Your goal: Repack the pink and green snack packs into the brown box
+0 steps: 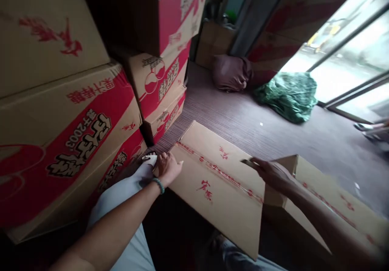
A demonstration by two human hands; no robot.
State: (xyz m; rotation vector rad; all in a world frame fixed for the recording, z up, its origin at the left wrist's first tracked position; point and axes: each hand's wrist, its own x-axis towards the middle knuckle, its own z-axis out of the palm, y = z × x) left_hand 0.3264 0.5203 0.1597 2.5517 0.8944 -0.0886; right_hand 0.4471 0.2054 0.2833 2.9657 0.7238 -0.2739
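Observation:
A taped cardboard box (209,169) with red print lies tilted in front of me. A strip of red-printed clear tape (223,175) runs across its top face. My left hand (168,168), with a green bead bracelet at the wrist, has its fingers curled over the box's left edge and its thumb out over the top. Above the box's right side, my right hand (272,174) is closed around a small thin dark tool (248,163). The tool's tip points left over the box; its exact kind is unclear. It cannot be told whether it touches the cardboard.
Stacked red-printed cartons (91,141) rise close on my left. Another taped box (322,194) stands under my right forearm. On the floor farther off lie a green bag (291,96) and a dark purplish bag (232,73), near a glass door (349,56).

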